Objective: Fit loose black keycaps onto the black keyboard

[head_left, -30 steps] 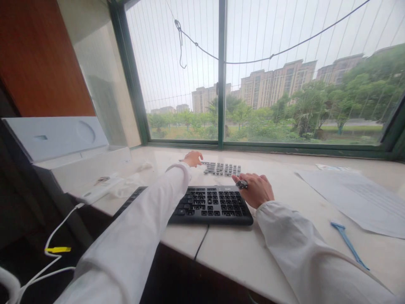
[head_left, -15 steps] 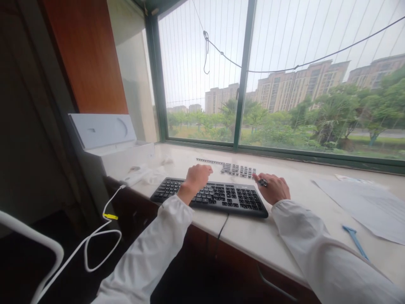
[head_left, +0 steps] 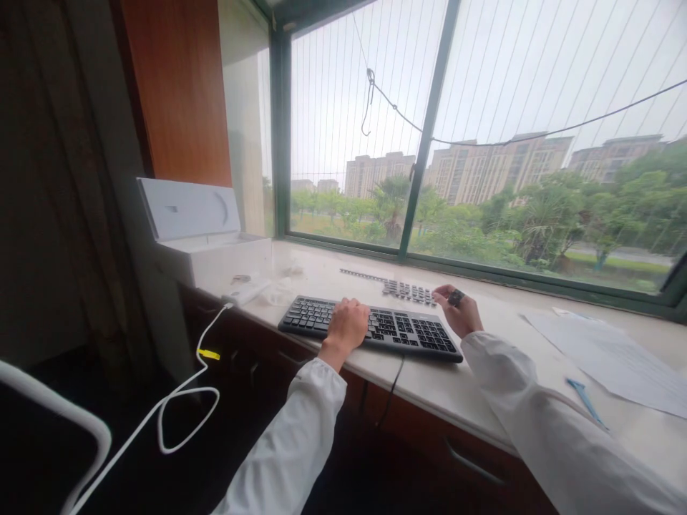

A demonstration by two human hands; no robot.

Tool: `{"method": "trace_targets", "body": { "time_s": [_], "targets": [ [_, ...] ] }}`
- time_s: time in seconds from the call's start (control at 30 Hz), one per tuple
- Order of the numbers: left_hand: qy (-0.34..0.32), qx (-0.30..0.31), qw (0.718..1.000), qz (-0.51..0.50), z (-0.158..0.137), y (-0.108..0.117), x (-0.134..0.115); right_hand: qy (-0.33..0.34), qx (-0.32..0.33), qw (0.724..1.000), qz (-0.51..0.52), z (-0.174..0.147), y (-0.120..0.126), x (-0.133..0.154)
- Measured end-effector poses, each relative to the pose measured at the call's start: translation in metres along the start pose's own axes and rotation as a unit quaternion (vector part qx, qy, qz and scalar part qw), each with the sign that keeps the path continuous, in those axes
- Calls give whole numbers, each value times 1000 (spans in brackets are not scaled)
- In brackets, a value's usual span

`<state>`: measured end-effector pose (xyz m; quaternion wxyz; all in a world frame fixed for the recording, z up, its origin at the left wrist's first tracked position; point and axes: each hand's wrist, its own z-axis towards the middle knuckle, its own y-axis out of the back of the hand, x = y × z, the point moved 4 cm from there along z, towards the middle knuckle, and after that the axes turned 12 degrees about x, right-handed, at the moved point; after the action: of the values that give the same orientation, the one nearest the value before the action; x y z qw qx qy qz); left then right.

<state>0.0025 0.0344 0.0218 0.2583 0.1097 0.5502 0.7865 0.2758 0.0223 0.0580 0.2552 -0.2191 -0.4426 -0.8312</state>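
Left hand (head_left: pixel 350 323) loosely curled, resting on keyboard (head_left: pixel 370 327); right hand (head_left: pixel 459 312) pinches a keycap (head_left: pixel 456 297) above keyboard's right end.

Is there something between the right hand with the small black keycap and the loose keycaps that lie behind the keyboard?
Nothing visible stands between them. The right hand holds the keycap just right of the row of loose keycaps, with only bare countertop between. The keyboard lies nearer the person, under the left hand.

The left hand (head_left: pixel 348 323) rests curled on the black keyboard (head_left: pixel 370 327). The right hand (head_left: pixel 460 312) pinches a small dark keycap (head_left: pixel 456 297) just above loose keycaps (head_left: pixel 408 291) on the sill (head_left: pixel 429 390).
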Motion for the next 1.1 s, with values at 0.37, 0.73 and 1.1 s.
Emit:
{"method": "trace_targets", "body": {
  "time_s": [0.37, 0.73, 1.1],
  "targets": [
    [8, 7, 1000, -23, 0, -2, 4, -103, 80, 826, 549, 42, -112, 76],
    [20, 41, 998, -32, 1, -2, 4, -165, 80, 758, 627, 34, -157, 70],
    [19, 58, 996, -58, 2, -3, 8, -227, 42, 740, 632, 27, -157, 73]
  ]
}}
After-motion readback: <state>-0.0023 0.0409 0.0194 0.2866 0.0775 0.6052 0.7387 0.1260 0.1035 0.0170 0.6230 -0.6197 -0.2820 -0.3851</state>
